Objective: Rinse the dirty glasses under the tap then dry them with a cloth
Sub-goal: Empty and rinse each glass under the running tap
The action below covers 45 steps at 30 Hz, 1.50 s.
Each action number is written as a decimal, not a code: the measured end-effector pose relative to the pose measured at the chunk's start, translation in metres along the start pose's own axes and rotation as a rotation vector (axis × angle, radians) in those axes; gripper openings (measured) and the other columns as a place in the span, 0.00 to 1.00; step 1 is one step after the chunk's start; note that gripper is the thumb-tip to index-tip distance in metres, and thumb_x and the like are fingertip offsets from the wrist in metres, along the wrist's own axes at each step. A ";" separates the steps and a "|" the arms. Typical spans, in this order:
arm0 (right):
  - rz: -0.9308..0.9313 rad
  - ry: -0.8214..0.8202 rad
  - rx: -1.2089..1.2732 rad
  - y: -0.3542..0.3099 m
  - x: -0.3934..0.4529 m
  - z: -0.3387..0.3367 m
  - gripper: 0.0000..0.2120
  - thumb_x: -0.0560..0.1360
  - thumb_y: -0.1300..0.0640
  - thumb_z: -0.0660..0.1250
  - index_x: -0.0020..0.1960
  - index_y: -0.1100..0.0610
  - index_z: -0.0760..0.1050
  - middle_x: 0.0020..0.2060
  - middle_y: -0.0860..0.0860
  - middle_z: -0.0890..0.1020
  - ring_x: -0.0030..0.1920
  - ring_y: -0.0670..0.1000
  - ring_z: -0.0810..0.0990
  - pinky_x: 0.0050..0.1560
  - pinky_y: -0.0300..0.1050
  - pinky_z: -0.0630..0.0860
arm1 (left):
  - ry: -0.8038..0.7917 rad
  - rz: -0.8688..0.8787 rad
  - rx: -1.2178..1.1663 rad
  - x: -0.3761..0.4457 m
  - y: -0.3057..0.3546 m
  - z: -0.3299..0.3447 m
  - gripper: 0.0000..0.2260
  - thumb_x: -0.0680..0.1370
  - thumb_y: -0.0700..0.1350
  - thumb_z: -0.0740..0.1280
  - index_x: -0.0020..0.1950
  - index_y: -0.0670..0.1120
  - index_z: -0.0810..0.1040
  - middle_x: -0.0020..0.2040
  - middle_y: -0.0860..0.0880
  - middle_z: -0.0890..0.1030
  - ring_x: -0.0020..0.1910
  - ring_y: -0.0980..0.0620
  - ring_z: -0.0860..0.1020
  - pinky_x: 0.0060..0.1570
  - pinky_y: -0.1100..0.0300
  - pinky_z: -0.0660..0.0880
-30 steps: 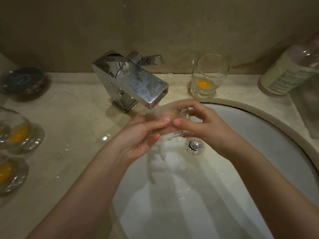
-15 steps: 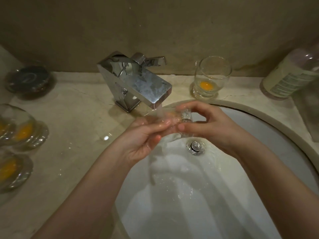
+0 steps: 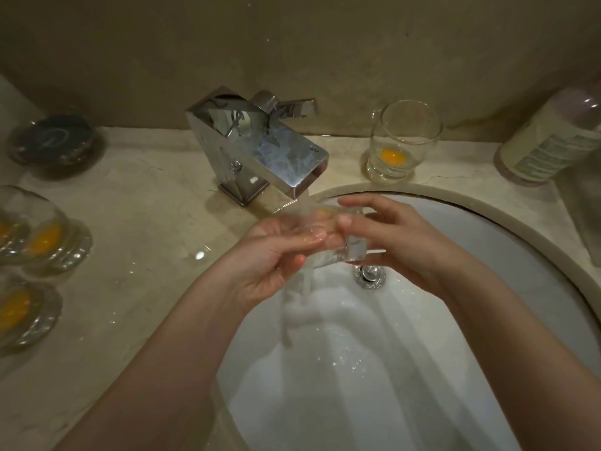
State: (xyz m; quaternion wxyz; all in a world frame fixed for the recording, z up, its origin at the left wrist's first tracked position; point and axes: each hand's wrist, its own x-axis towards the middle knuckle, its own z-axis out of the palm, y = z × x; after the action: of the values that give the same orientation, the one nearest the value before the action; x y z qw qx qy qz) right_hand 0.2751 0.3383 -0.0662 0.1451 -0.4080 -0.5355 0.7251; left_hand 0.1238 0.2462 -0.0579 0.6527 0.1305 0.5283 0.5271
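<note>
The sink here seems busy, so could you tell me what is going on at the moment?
A person is rinsing a clear glass under the running tap, over the white basin. The right hand grips the glass while the fingers of the left hand reach into it. Another glass with yellow residue stands upright on the counter behind the basin, and several more dirty glasses wait at the left. No cloth is in view.
</note>
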 end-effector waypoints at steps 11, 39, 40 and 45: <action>-0.004 0.032 0.123 0.008 -0.007 0.010 0.17 0.67 0.60 0.74 0.54 0.58 0.77 0.49 0.58 0.82 0.45 0.60 0.85 0.42 0.50 0.83 | -0.001 0.040 0.011 -0.001 0.000 -0.008 0.09 0.66 0.41 0.68 0.43 0.44 0.86 0.43 0.49 0.86 0.39 0.57 0.85 0.20 0.72 0.71; -0.151 -0.029 0.427 0.044 -0.007 0.066 0.26 0.76 0.42 0.59 0.74 0.34 0.60 0.63 0.43 0.79 0.59 0.51 0.82 0.54 0.58 0.80 | 0.341 0.403 -0.106 0.015 -0.044 0.004 0.21 0.70 0.53 0.69 0.61 0.51 0.76 0.56 0.47 0.83 0.52 0.49 0.84 0.47 0.54 0.81; -0.186 0.014 0.318 0.046 -0.007 0.067 0.24 0.78 0.41 0.60 0.72 0.31 0.60 0.59 0.38 0.80 0.58 0.49 0.82 0.55 0.57 0.80 | 0.380 0.413 -0.060 0.017 -0.047 0.003 0.21 0.71 0.54 0.69 0.62 0.49 0.75 0.55 0.47 0.83 0.52 0.49 0.84 0.48 0.54 0.81; -0.361 0.166 -0.204 0.057 -0.011 0.074 0.20 0.82 0.44 0.55 0.67 0.22 0.57 0.54 0.40 0.82 0.49 0.45 0.84 0.52 0.48 0.81 | 0.496 0.438 0.124 0.012 -0.053 0.003 0.17 0.77 0.49 0.70 0.63 0.47 0.72 0.54 0.50 0.82 0.48 0.56 0.83 0.37 0.63 0.78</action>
State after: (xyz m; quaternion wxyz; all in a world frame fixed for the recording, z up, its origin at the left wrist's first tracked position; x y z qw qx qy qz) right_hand 0.2390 0.2605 -0.1057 0.2740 -0.3766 -0.6566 0.5933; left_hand 0.1542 0.2350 -0.1020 0.3664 0.1481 0.6615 0.6373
